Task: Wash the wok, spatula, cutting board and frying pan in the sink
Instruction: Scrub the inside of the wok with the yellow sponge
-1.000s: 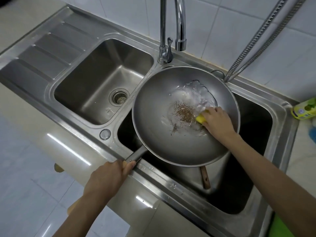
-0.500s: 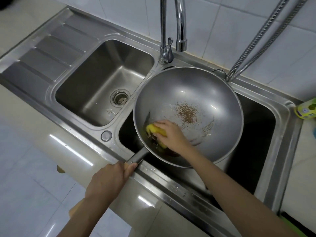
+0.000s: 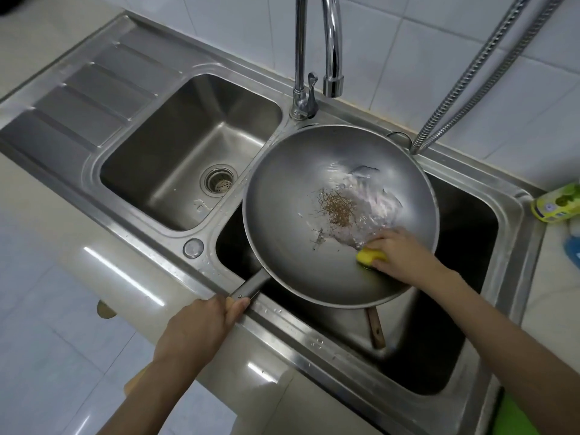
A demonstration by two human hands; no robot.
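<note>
Here the wok point(image 3: 314, 215) sits tilted over the right-hand basin of the sink point(image 3: 514, 196), its far rim close under the tap point(image 3: 332, 42) and its long handle point(image 3: 248, 288) reaching out across the sink's near edge. The left hand point(image 3: 201, 328) is wrapped around the end of that handle, fingers curled tight, taking the wok's weight. The right hand point(image 3: 398, 252) is inside the bowl near its right wall, fingers pinched round a yellow sponge point(image 3: 372, 257) and pressing it against the metal. A patch of brown residue point(image 3: 337, 210) clings to the middle of the bowl, with a shallow pool of sudsy water point(image 3: 370, 202) just beyond it; the sponge lies beside the patch, not on it. Under the wok's near rim a wooden handle point(image 3: 376, 331) shows at the bottom of the basin; whether it belongs to the spatula or to something else I cannot tell. The cutting board and frying pan are not in view. The main risk, as I judge it, is the one-handed hold: hard scrubbing far from the handle could twist the wet wok in the grip and drop it onto whatever lies beneath. Tipping it further could spill the water over the near edge onto the table. The residue may also be missed if strokes stay at the side.
</note>
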